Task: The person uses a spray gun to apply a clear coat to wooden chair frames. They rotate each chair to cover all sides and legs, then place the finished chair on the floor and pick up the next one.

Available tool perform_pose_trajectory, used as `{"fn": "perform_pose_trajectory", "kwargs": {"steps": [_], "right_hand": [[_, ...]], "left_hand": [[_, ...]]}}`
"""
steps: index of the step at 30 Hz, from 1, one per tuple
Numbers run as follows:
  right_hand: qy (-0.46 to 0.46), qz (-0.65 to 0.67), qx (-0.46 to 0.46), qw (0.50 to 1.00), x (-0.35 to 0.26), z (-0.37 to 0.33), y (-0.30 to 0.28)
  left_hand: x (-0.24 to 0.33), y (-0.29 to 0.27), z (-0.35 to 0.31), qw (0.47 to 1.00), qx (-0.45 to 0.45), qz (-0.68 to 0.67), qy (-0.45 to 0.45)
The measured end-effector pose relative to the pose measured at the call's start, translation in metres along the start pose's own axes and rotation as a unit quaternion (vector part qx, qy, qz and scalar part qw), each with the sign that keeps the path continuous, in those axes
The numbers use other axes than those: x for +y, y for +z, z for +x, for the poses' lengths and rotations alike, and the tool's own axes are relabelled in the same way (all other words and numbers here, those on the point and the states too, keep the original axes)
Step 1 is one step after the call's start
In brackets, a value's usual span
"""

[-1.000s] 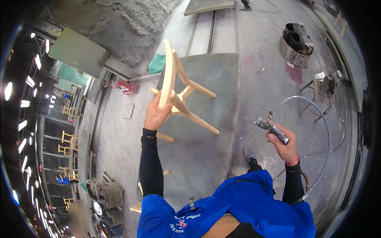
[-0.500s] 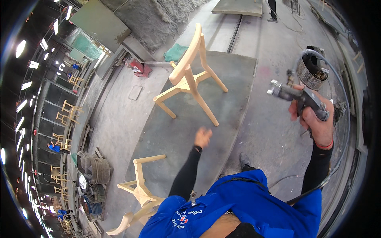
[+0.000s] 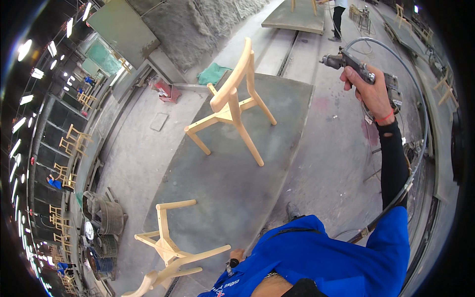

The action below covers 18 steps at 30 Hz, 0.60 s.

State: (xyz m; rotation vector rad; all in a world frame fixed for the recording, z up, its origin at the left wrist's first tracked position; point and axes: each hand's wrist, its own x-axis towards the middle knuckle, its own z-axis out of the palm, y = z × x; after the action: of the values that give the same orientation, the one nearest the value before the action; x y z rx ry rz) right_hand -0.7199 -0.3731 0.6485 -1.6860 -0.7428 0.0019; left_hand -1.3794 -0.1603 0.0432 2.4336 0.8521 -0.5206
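Here, spray gun point(image 3: 353, 64) — within right fingers point(image 3: 352, 77)

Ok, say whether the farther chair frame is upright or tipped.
Upright: the farther chair frame stands on its legs, curved backrest uppermost.

Cool, fairly even light covered the grey floor point(image 3: 133, 143), while the far left was dim around small, glaring ceiling lamps point(image 3: 24, 50). Fisheye distortion bowed straight edges, black vignetting closed the corners; the right hand point(image 3: 372, 92) looked crisp, distant chairs point(image 3: 74, 142) soft.
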Motion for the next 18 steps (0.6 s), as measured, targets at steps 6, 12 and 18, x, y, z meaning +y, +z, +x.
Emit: {"fn": "perform_pose_trajectory", "kwargs": {"steps": [6, 12, 18], "right_hand": [[0.016, -0.013, 0.02, 1.0, 0.058, 0.027, -0.005], [0.155, -0.003, -0.15, 0.976, 0.139, -0.034, 0.04], [0.303, 0.059, -0.325, 0.894, 0.208, -0.087, 0.107]], "left_hand": [[0.086, -0.1, -0.001, 0.9, 0.317, -0.227, -0.195], [0.21, -0.282, -0.063, 0.748, 0.641, -0.138, -0.104], [0.288, -0.384, -0.181, 0.605, 0.771, 0.168, -0.105]]}}
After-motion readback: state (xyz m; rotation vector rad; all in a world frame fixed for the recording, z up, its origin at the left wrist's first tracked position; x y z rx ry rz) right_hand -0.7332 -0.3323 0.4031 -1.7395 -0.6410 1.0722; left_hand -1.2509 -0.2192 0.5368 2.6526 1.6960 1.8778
